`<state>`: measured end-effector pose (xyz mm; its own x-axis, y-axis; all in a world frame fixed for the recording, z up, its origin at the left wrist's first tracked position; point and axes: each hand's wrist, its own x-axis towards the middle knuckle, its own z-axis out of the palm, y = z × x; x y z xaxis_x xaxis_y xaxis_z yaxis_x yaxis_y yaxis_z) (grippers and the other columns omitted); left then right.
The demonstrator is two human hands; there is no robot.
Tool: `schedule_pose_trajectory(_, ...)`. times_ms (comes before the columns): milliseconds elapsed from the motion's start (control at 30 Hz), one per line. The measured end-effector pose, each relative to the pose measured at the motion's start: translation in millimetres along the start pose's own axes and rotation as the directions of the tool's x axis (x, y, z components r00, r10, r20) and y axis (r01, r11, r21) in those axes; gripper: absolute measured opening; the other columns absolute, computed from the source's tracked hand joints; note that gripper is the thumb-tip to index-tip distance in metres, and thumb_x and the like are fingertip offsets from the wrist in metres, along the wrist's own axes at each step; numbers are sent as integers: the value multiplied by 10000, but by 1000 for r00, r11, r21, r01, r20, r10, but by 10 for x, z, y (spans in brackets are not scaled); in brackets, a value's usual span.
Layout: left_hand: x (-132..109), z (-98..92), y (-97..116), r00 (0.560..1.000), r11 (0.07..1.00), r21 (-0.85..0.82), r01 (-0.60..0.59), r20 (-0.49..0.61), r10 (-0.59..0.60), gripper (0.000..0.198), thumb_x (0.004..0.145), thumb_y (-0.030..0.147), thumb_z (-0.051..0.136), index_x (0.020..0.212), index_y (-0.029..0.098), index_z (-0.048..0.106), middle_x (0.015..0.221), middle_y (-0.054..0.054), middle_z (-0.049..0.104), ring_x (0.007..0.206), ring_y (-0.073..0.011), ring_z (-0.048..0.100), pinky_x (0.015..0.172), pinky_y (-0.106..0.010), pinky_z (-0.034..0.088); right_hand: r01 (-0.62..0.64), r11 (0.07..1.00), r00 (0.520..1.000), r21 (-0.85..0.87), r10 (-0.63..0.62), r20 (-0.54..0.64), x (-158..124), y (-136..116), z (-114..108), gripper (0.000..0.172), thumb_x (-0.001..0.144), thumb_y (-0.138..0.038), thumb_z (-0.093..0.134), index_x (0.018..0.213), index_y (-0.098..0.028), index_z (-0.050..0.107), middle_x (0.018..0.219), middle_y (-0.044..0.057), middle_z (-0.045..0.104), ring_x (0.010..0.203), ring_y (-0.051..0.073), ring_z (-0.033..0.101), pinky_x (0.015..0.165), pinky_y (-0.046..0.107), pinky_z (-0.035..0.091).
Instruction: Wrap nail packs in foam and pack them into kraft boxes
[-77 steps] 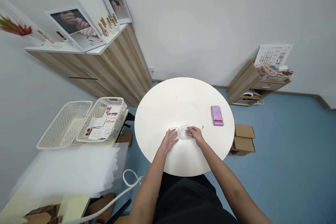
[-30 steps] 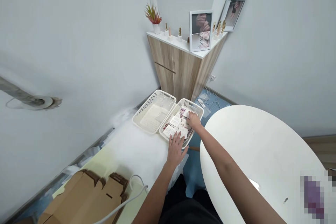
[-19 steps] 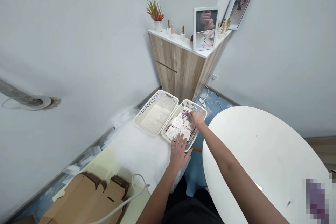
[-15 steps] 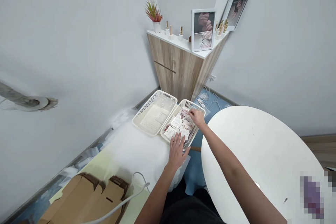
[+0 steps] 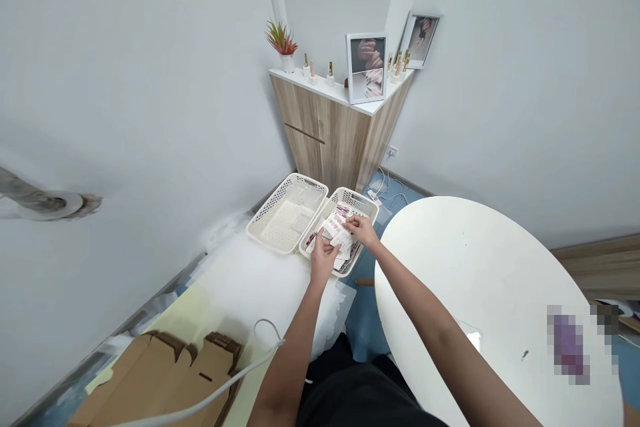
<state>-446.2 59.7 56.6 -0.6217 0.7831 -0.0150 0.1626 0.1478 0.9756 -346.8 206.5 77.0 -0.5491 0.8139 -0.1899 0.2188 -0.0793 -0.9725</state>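
Over the right-hand white plastic basket (image 5: 369,203), both of my hands are at the small printed packets lying in it. My right hand (image 5: 363,230) pinches the right edge of a white-and-pink printed packet (image 5: 336,223). My left hand (image 5: 323,259) has its thumb and fingers curled in on the near left side of the packets, closed on a white one there. Whether both hands hold the same packet I cannot make out. More packets lie loosely under them, partly covered by my fingers.
A second white basket (image 5: 280,223) stands close on the left. To the right is a round white table (image 5: 450,267); a wooden cabinet (image 5: 340,133) with frames and bottles stands behind. Flattened cardboard (image 5: 165,380) and a white cable (image 5: 240,383) lie front left.
My left hand has gone from lying spread on the packets to closing on one. My right hand has drawn nearer to it with a packet. The view has shifted slightly.
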Motion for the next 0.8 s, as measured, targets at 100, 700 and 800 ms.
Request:
schedule_pose_trajectory(100,-72,-33,60,994,989,119,-90,-47,96,457,848,285,624,1286,200,525,803,-11,639,732,-162,654,725,-316,556,-61,995,990,81,70,-122,-65,21,104,385,636,-569,722,719,-220,581,578,-35,572,548,139,540,524,266,467)
schedule_pose_trajectory(700,-433,-574,-81,876,775,486,-404,-37,481,257,920,149,450,953,240,689,1000,-80,637,969,-224,598,885,-404,505,84,901,993,-425,-112,-42,-262,59,269,158,805,-256,625,929,-210,711,1036,89,728,1015,249,651,917,410,486)
schedule_pose_trajectory(800,-422,-535,-8,871,776,471,-420,-33,491,247,930,164,449,940,233,686,991,-75,634,963,-216,606,888,-399,513,-7,979,995,-205,27,97,-328,-9,253,200,803,-406,659,796,-214,716,803,45,731,779,204,678,728,338,537)
